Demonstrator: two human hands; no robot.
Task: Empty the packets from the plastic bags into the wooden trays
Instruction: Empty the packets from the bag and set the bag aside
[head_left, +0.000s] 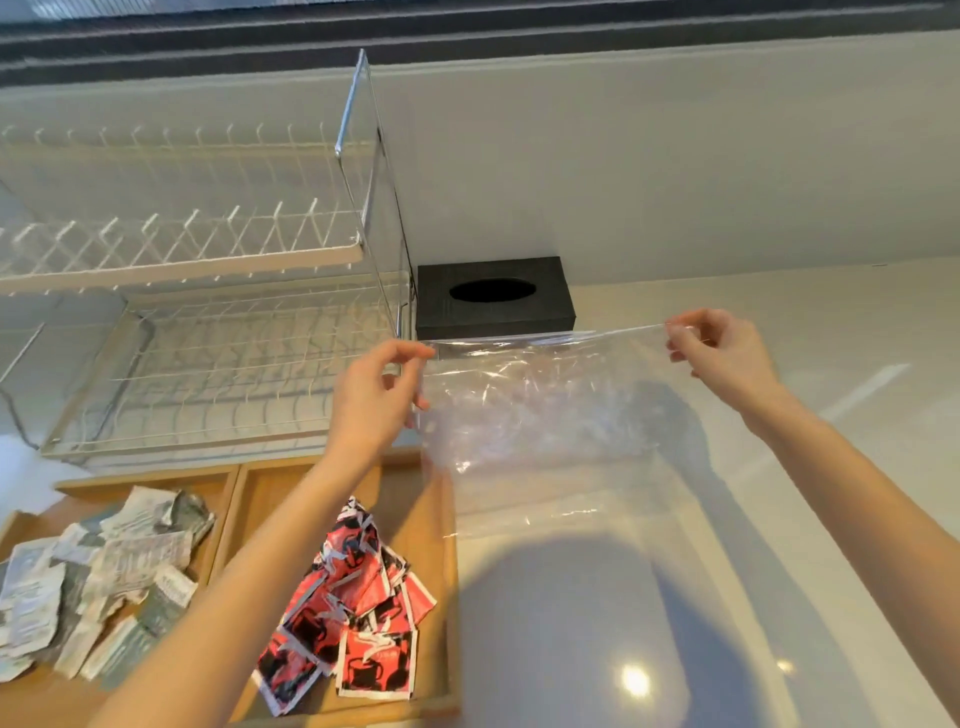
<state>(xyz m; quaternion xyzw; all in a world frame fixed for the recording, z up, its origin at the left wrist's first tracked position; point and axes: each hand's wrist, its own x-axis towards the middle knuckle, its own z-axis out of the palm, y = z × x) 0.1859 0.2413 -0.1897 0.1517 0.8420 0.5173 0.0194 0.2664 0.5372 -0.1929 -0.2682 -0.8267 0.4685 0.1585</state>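
A clear plastic bag (545, 415) hangs stretched between both hands above the white counter, and it looks empty. My left hand (374, 395) pinches its upper left corner. My right hand (722, 353) pinches its upper right corner. Below my left arm, the right wooden tray (421, 488) holds a heap of red and black packets (353, 608). The left wooden tray (156, 480) holds several white and grey packets (98, 577).
A black tissue box (493, 296) stands against the wall behind the bag. A white wire dish rack (197, 332) with two tiers fills the left. The white glossy counter (597, 623) spreads to the right of the trays.
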